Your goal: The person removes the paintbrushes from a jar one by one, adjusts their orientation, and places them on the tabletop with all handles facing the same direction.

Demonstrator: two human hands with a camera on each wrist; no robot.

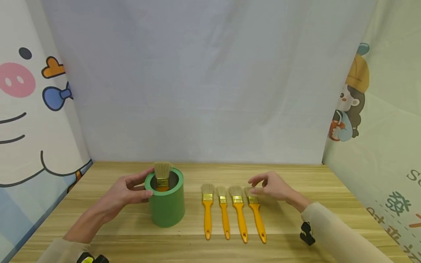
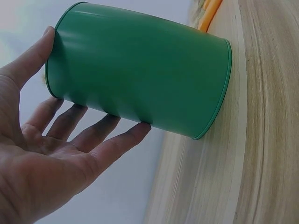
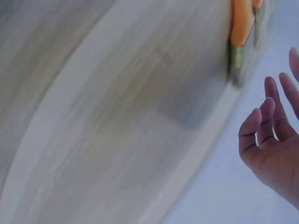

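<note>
A green cylindrical can (image 1: 167, 212) stands upright on the left part of the table. One paintbrush (image 1: 162, 171) is inside it, bristles up above the rim, its lower handle hidden. My left hand (image 1: 128, 190) holds the can from the left, thumb at the near rim and fingers along the far side. To the right lie several paintbrushes with yellow-orange handles, bristles pointing away from me. Over the bristles of the rightmost paintbrush (image 1: 257, 215) hovers my right hand (image 1: 274, 186), fingers loosely bent and holding nothing; the right wrist view shows it apart from the brushes.
The wooden table (image 1: 131, 241) ends at a pale hanging cloth (image 1: 197, 91) at the back. Printed cloths with cartoon figures flank it on both sides. The other flat paintbrushes (image 1: 207, 212) lie in a row between the can and my right hand.
</note>
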